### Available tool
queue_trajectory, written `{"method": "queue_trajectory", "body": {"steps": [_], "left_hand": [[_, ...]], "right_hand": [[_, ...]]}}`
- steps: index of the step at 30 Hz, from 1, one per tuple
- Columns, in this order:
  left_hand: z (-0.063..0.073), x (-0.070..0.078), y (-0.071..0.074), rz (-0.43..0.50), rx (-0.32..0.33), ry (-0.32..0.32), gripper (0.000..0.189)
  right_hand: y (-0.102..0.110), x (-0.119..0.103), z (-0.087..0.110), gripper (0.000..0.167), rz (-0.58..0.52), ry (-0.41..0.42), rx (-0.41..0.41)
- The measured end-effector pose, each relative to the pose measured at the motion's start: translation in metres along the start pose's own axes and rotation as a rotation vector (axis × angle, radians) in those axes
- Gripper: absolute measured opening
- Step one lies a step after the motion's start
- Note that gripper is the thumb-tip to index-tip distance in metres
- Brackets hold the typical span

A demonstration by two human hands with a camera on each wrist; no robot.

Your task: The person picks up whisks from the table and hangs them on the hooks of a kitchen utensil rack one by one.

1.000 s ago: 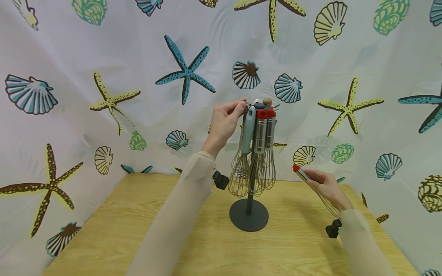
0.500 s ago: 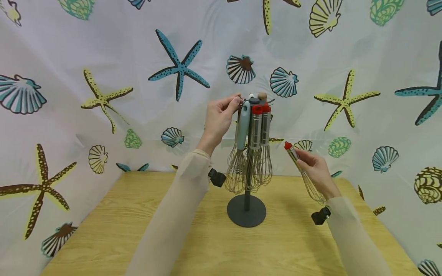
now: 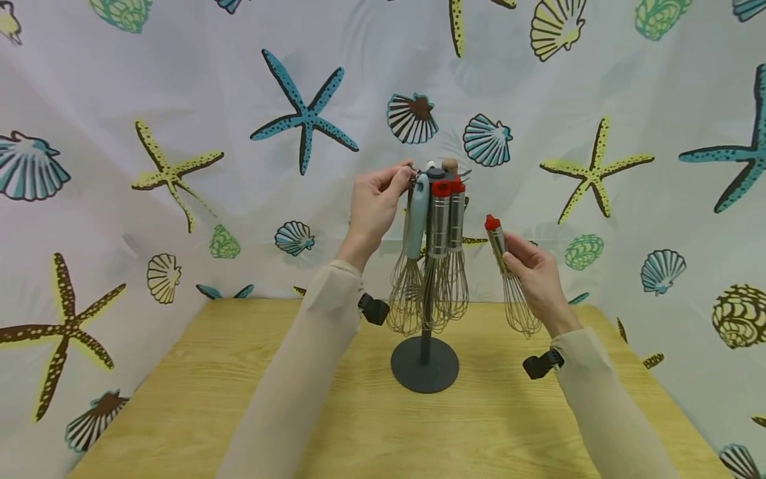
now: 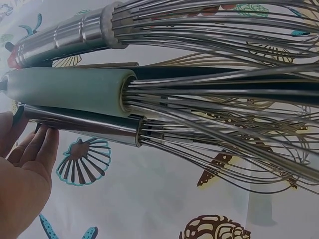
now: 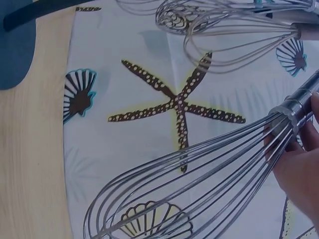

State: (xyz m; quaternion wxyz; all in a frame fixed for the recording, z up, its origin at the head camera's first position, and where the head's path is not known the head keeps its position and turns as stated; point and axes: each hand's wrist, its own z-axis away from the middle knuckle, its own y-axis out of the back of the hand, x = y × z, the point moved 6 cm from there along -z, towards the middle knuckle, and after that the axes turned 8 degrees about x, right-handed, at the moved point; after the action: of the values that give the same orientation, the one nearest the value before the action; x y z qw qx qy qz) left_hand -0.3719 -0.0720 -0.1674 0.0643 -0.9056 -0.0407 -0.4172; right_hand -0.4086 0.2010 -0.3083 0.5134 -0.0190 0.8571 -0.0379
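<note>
My right hand (image 3: 535, 276) holds a whisk (image 3: 498, 246) by its steel handle, red cap upward and wire loops hanging down, to the right of a dark whisk stand (image 3: 425, 366). In the right wrist view, its wires (image 5: 199, 174) spread out from the fingers. At the top of the stand, my left hand (image 3: 374, 206) pinches a dark hook end beside a hanging steel-handled whisk (image 4: 89, 127); the fingertips partly hide it. Also hanging there are a pale blue-green-handled whisk (image 3: 417, 216) and two red-capped steel whisks, one in front (image 3: 439, 219).
The stand's round base rests on a wooden table (image 3: 335, 426). Behind it hangs a white sheet (image 3: 371, 53) printed with starfish and shells. A wooden handle end (image 3: 450, 164) and a white one (image 3: 431, 165) show at the back of the stand.
My right hand has raised the whisk and brought it left toward the stand, turning it more upright. The left hand keeps its hold at the top. The head view has shifted slightly.
</note>
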Motion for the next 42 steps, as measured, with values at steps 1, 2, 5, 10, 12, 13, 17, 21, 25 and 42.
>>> {"method": "queue_trajectory", "body": {"steps": [1,2,5,10,12,13,17,21,25,42], "left_hand": [[0.001,0.002,-0.001,0.001,-0.001,0.001,0.027],[0.001,0.002,-0.001,0.002,-0.001,0.004,0.027],[0.001,0.004,-0.002,0.000,0.001,0.011,0.027],[-0.004,-0.005,-0.001,-0.002,0.006,0.015,0.027],[-0.008,-0.013,0.000,0.005,0.009,0.016,0.027],[-0.010,-0.017,0.000,0.010,0.010,0.014,0.027],[-0.012,-0.022,0.002,0.010,0.014,0.009,0.027],[-0.011,-0.020,0.002,-0.003,0.005,-0.009,0.028],[-0.009,-0.022,0.003,0.001,0.001,-0.009,0.028],[-0.008,-0.021,0.001,-0.021,-0.001,0.016,0.029]], "right_hand": [[-0.001,-0.003,0.000,0.047,-0.032,-0.003,0.004],[-0.002,-0.005,0.000,0.048,-0.065,-0.005,0.005],[-0.006,-0.015,-0.002,0.049,-0.155,0.001,0.003],[-0.012,-0.030,-0.005,0.049,-0.201,0.045,-0.010],[-0.014,-0.034,-0.006,0.048,-0.207,0.054,-0.006],[-0.015,-0.036,-0.006,0.048,-0.209,0.055,-0.004],[-0.017,-0.038,-0.007,0.048,-0.229,0.050,0.007],[-0.019,-0.038,-0.008,0.046,-0.261,0.055,0.042],[-0.023,-0.038,-0.007,0.046,-0.290,0.064,0.079],[-0.036,-0.049,-0.015,0.045,-0.290,0.070,0.128]]}}
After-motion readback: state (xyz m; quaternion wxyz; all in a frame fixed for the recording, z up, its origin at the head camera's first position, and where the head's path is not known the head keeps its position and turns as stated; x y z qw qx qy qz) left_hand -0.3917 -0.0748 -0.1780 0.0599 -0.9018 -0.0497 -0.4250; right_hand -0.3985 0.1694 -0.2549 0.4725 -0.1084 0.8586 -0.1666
